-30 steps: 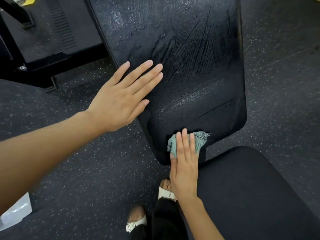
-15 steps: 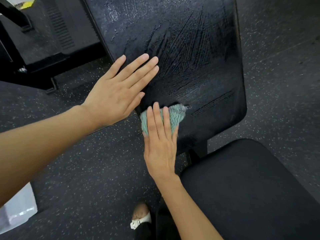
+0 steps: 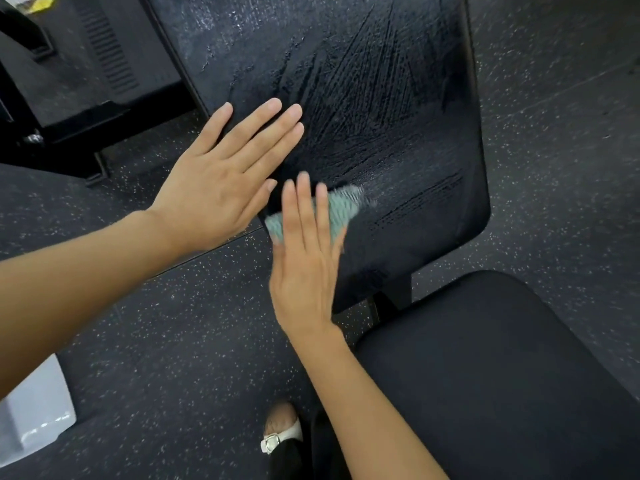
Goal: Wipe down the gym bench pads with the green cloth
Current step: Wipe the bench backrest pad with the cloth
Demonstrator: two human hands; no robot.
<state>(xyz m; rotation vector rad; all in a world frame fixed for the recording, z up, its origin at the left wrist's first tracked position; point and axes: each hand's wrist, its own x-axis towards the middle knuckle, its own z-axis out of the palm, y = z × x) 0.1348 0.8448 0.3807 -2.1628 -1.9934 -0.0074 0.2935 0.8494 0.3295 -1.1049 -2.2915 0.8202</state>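
Note:
The black back pad point(image 3: 381, 116) of the gym bench fills the upper middle, streaked with wet wipe marks. My left hand point(image 3: 221, 178) lies flat on its left edge with the fingers spread and nothing in it. My right hand point(image 3: 304, 258) presses the green cloth point(image 3: 341, 211) flat against the pad's lower left part, just below the left hand's fingertips. The cloth and the right fingers are motion-blurred. The black seat pad point(image 3: 502, 375) sits at the lower right, apart from both hands.
The floor point(image 3: 156, 341) is dark speckled rubber. A black machine frame point(image 3: 69, 98) stands at the upper left. A white object point(image 3: 31, 410) rests on the floor at the lower left edge. My foot in a white sandal point(image 3: 280, 431) is near the bottom centre.
My right hand has slid the cloth from the pad's bottom edge up and left to its lower left part. The left hand stays flat on the pad.

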